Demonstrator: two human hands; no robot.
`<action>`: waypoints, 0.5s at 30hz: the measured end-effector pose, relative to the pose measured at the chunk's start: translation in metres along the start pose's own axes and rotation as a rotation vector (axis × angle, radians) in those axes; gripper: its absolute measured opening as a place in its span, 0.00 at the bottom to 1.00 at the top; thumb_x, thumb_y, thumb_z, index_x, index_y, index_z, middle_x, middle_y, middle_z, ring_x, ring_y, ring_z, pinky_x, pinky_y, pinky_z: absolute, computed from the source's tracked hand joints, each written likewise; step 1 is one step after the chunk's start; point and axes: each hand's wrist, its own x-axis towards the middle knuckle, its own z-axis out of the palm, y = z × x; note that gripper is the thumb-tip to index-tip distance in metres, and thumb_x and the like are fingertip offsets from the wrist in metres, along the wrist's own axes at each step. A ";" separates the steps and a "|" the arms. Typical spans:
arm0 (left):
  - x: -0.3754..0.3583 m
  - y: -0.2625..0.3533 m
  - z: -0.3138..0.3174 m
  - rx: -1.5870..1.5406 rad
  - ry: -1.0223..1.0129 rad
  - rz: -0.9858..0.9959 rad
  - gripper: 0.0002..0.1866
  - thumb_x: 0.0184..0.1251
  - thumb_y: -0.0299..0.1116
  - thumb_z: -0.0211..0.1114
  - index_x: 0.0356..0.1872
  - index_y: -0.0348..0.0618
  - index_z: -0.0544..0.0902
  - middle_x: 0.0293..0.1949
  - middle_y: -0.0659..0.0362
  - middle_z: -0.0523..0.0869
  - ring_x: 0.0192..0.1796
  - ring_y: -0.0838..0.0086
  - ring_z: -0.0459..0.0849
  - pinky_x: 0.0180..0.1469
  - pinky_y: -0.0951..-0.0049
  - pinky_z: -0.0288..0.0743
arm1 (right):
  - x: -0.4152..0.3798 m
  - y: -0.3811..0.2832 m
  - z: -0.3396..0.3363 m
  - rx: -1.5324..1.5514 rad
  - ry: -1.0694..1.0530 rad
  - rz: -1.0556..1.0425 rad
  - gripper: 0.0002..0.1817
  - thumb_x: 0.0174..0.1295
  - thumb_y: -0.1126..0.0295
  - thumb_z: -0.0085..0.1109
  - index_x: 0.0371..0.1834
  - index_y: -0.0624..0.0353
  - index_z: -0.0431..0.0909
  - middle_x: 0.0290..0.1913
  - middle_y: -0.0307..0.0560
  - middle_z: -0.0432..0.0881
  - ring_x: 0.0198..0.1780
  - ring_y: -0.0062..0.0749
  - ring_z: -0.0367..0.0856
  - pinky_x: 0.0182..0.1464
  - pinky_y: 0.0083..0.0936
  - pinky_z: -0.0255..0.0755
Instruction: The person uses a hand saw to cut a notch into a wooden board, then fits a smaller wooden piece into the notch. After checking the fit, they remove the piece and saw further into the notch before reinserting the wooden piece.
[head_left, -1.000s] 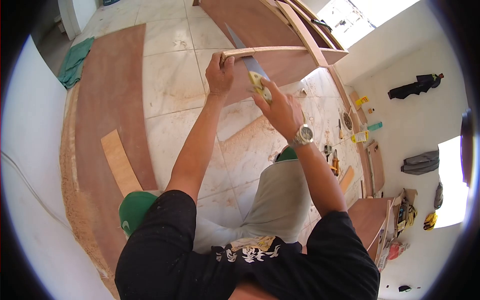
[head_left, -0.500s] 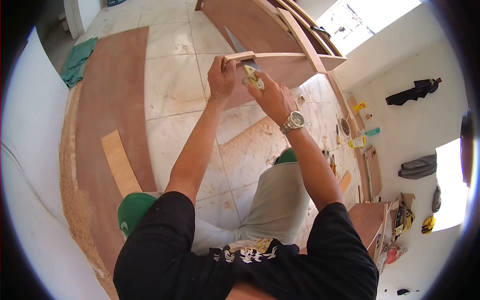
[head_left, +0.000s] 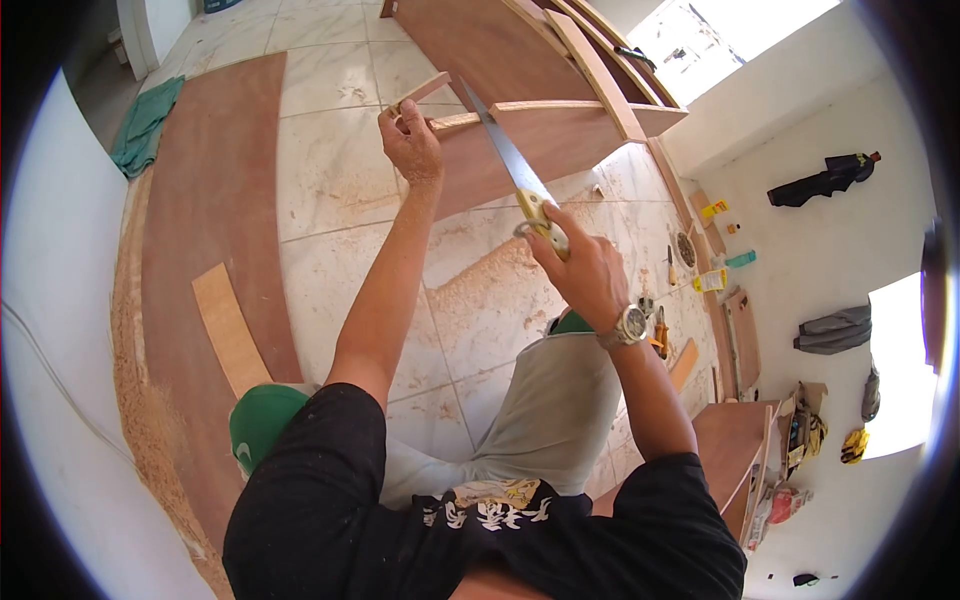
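Note:
In my right hand (head_left: 585, 265), which wears a metal watch, is a handsaw (head_left: 512, 160) with a pale yellow handle. Its blade points up and away, crossing the top edge of a reddish-brown plywood panel (head_left: 540, 140) that stands on edge. My left hand (head_left: 412, 150) pinches a short wooden strip (head_left: 430, 88) between thumb and fingers, just left of the saw tip and by the panel's near-left corner. Part of the strip is hidden behind the fingers.
A long plywood sheet (head_left: 215, 180) lies on the floor at left, with a loose wooden strip (head_left: 230, 325) on it and a green cloth (head_left: 150, 125) beside it. Sawdust (head_left: 500, 275) covers the tiles. More panels (head_left: 490, 50) stand ahead; bottles and tools (head_left: 710, 280) sit along the right wall.
My right hand has drawn the saw back toward me and right, showing more blade. My left hand has shifted left with the strip, which is now tilted and off the panel's top edge.

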 end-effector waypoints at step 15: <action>0.039 -0.054 -0.029 0.189 -0.123 -0.341 0.14 0.80 0.39 0.62 0.44 0.37 0.85 0.29 0.65 0.79 0.32 0.83 0.77 0.35 0.80 0.69 | -0.048 -0.008 -0.003 0.061 0.043 -0.091 0.29 0.68 0.49 0.68 0.69 0.49 0.80 0.32 0.51 0.90 0.27 0.44 0.88 0.30 0.38 0.79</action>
